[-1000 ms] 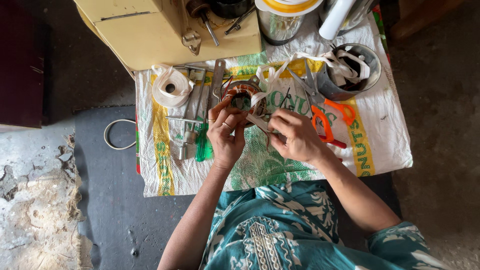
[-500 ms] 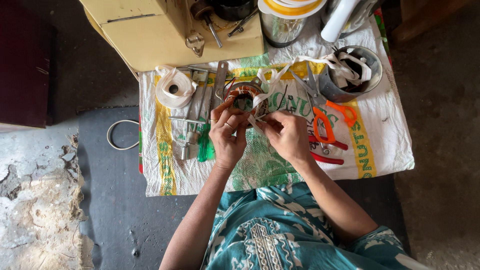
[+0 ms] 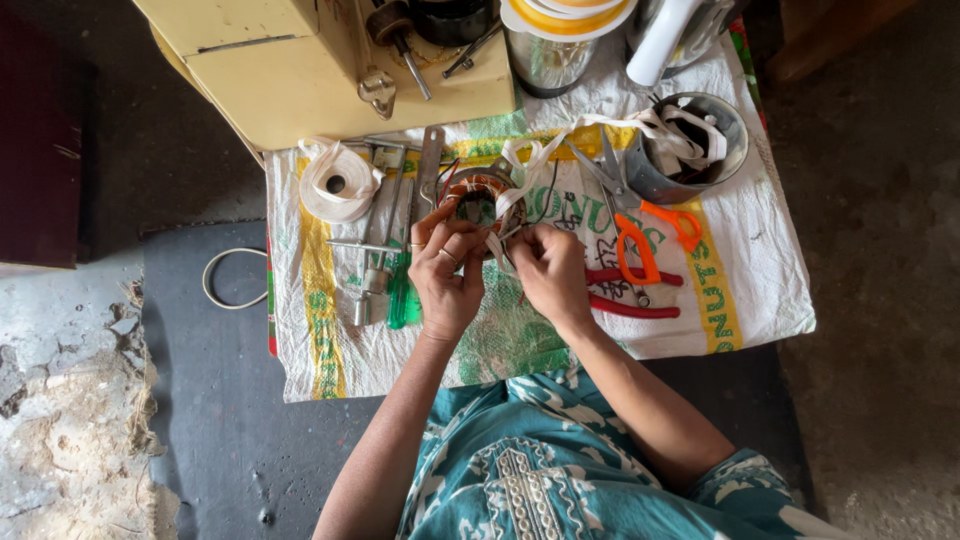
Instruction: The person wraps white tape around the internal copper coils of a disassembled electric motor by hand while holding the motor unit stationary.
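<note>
Copper-wound motor coil (image 3: 478,200), probably heavy and rigid with fragile windings, sits on the surface (image 3: 520,330), left hand (image 3: 446,272) gripping its rim while right hand (image 3: 548,268) pinches the soft, limp white tape (image 3: 505,240).

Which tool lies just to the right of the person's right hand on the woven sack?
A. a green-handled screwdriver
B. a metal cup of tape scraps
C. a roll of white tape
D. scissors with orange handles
D: the scissors with orange handles lie on the woven sack right beside the right hand, while the roll of white tape and the green-handled screwdriver sit on the left hand's side.
</note>
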